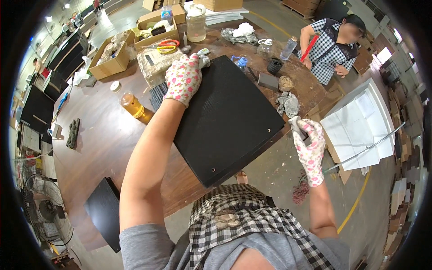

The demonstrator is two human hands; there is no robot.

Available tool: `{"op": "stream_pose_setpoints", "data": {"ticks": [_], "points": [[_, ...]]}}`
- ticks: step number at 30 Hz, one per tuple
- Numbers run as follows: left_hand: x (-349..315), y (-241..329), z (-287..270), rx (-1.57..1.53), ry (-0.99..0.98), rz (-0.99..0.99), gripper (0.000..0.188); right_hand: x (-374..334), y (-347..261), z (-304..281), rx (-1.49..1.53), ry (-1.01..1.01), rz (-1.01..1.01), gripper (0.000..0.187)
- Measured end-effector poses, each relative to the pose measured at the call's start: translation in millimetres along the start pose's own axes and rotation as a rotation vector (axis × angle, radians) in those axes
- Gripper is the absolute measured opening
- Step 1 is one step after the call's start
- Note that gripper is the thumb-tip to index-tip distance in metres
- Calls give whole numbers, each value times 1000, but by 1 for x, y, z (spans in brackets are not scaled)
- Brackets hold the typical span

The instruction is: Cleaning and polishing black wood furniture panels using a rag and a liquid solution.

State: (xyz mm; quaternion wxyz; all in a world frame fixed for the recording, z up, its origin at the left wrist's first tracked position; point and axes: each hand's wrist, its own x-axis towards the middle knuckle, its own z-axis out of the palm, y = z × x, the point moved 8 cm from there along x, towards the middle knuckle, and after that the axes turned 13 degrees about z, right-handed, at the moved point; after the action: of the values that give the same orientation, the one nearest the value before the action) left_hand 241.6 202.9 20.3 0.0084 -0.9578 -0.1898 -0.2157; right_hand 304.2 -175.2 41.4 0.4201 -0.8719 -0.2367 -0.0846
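The black panel (231,119) touches the left fingers (194,60), near the right fingers (314,128).

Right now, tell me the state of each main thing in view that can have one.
Black board: left hand on it
Right hand: fingers bent
Amber-liquid bottle: capped
Leftmost cardboard box: open, filled
Dark work glove: unworn
Caged fan: running or off, can't tell

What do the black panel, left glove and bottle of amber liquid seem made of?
Black panel: probably coated wood or board, low-sheen; flat, with small holes.
Left glove: seemingly matte fabric; pliant, flower-printed.
Bottle: clear, glossy plastic or glass; light passes through.
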Motion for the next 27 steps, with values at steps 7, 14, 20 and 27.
{"op": "stream_pose_setpoints", "data": {"ticks": [7,14,20,27], "points": [[-1,-4,5,26,52,40,32,-30,-24,23,-116,-128,-437,40],[0,12,-10,163,54,98,32,14,63,38,902,-470,419,46],[4,25,-8,249,-31,136,25,24,43,43,1164,-659,424,52],[-1,36,-14,303,0,118,26,22,43,41,912,-794,523,55]]}}
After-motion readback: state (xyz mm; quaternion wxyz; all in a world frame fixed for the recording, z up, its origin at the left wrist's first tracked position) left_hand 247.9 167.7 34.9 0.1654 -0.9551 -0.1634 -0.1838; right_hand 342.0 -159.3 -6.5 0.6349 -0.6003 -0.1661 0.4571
